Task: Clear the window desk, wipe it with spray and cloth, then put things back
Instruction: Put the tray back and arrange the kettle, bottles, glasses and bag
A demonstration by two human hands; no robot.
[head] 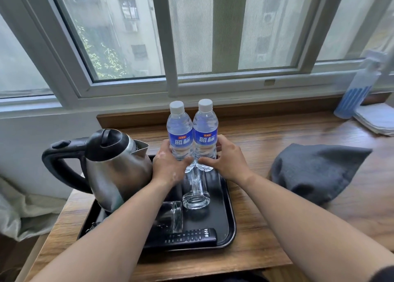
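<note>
Two water bottles (193,132) are standing upright and touching at the tray's (230,222) 12 o'clock end, hemmed in by the kettle (115,166) at 9 and a glass (196,191) at 6. Left hand (168,164) and right hand (226,160) are cupping them from either side, both arms reaching straight forward. Open desk (255,136) is lying at 3 o'clock, before the grey cloth (315,170); spray bottle (356,89) is sitting far at 2.

"蓝标" on both water bottles' (193,135) blue labels
</note>
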